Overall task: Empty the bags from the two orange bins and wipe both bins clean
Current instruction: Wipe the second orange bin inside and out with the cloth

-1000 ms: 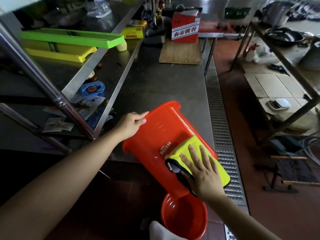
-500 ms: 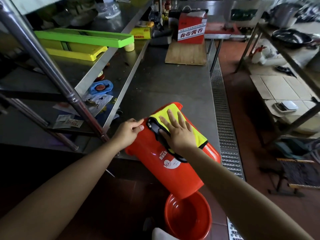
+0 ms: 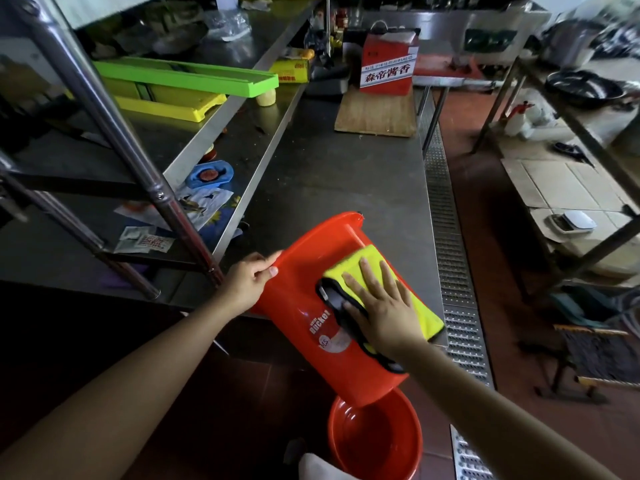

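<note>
An orange bin (image 3: 304,306) lies on its side across the front edge of the steel table (image 3: 346,174), its rim toward the table and its base hanging out over the floor. My left hand (image 3: 247,284) grips the bin's rim at the left. A yellow cloth with a black edge (image 3: 408,292) lies on the bin's upper side. My right hand (image 3: 381,303) presses flat on that cloth with fingers spread. A second orange bin (image 3: 374,441) stands upright on the floor below, empty as far as I can see.
A two-tier steel shelf (image 3: 214,123) with green and yellow trays stands to the left. A wooden board (image 3: 377,114) and a red box (image 3: 388,64) sit at the table's far end. A metal floor drain grate (image 3: 453,271) runs along the right.
My right hand slid the cloth along the bin's side, first up toward the rim, then back toward the middle. My left hand has kept its hold at the rim.
</note>
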Demonstrator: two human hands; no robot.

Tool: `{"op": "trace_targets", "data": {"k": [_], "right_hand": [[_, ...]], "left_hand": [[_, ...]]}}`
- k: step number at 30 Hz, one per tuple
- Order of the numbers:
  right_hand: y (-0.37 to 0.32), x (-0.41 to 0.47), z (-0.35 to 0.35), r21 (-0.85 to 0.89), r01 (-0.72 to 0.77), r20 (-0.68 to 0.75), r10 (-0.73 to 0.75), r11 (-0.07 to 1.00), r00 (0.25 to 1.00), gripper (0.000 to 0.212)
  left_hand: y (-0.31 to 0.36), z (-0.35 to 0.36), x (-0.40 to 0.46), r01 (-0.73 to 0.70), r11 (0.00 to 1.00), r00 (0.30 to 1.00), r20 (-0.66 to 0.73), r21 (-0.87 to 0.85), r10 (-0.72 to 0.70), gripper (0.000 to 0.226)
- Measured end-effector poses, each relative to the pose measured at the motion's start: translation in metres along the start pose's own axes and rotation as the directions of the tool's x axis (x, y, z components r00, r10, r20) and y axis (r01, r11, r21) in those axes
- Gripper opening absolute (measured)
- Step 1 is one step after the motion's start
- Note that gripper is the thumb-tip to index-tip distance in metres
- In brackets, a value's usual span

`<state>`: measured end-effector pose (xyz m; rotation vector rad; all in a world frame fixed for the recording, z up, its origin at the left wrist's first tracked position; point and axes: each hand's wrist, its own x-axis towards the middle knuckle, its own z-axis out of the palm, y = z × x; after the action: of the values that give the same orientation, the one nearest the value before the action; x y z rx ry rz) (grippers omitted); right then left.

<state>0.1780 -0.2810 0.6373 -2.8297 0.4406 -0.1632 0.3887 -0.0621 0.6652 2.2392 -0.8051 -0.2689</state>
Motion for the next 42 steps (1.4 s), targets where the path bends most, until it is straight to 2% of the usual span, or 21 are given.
{"op": "trace_targets", "data": {"k": [3,6,10,14,21,24,26,28,30,32,36,42], "right_hand": [[-0.027,0.063,-0.010,0.056,-0.053,0.045,0.050,0.997,0.998,0.067],[-0.040,0.084,-0.013,0.064,-0.055,0.067,0.051,0.996,0.996,0.067],[-0.023,0.033,-0.007,0.002,0.013,0.017,-0.013,1.000,1.000,0.066],[0.011,-0.028,-0.002,-0.029,0.001,-0.019,-0.002,1.000,1.000,0.062],[0.008,-0.040,0.000,-0.047,-0.002,-0.039,0.000,0.999,0.999,0.061],[0.000,-0.047,0.006,-0.065,0.007,-0.055,-0.010,0.998,0.998,0.059],[-0.005,-0.053,0.009,-0.076,0.030,-0.064,-0.035,0.997,0.997,0.059],[-0.009,-0.057,0.011,-0.087,0.042,-0.068,-0.048,0.995,0.997,0.058],[-0.011,-0.059,0.013,-0.083,0.028,-0.073,-0.034,0.996,0.997,0.058],[-0.013,-0.056,0.014,-0.073,0.000,-0.088,-0.007,0.997,0.996,0.057],[-0.016,-0.033,0.006,-0.056,-0.027,-0.096,0.021,0.998,0.995,0.058],[-0.011,0.029,-0.021,-0.149,-0.021,-0.102,0.006,0.989,0.995,0.060]], "left_hand": [[0.001,-0.002,-0.001,-0.005,1.000,1.000,0.010,-0.027,0.005,0.039],[-0.001,-0.005,-0.004,0.008,0.998,1.000,0.022,-0.066,-0.006,0.039],[-0.006,-0.001,-0.010,0.039,0.996,0.999,-0.010,-0.079,-0.040,0.038],[0.000,0.004,-0.010,0.052,0.996,0.998,-0.017,-0.069,-0.053,0.038],[0.061,-0.009,0.034,0.039,0.993,0.991,0.120,0.110,-0.052,0.049],[0.113,0.010,0.079,-0.008,0.974,0.989,0.147,0.225,-0.026,0.057],[0.140,0.031,0.101,0.018,0.959,0.979,0.189,0.282,-0.074,0.054],[0.153,0.049,0.111,0.048,0.924,0.975,0.182,0.379,-0.126,0.047],[0.155,0.059,0.110,0.084,0.894,0.982,0.115,0.440,-0.148,0.041],[0.152,0.060,0.105,0.093,0.901,0.988,0.072,0.423,-0.135,0.035],[0.148,0.047,0.090,-0.023,0.960,0.996,0.091,0.281,-0.002,0.029],[0.148,0.038,0.078,-0.085,0.996,0.991,0.100,0.015,0.083,0.037]]}}
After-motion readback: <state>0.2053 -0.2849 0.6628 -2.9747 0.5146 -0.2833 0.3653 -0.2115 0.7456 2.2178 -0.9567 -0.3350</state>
